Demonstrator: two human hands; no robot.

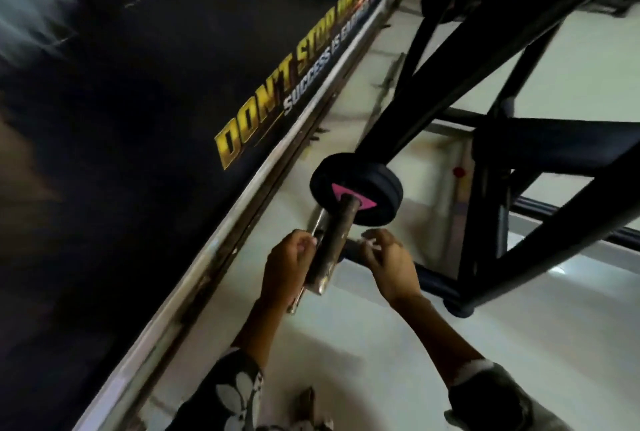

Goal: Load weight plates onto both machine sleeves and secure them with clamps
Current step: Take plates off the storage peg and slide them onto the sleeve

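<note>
Head view, tilted and motion-blurred. Black weight plates (360,188) with a pink triangle label sit stacked on the machine sleeve (334,240), pushed up against the black machine frame (485,91). The bare metal end of the sleeve sticks out toward the camera, between both hands. Left hand (285,264) is at the sleeve's left side, fingers curled on a thin metal clamp (304,274) lying alongside the sleeve near its free end, not yet at the plates. Right hand (391,261) is just right of the sleeve, fingers curled and pinched; whether it grips anything, cannot tell. Dark wall banner (263,108) with yellow lettering at left, pale floor (381,361) below.
</note>
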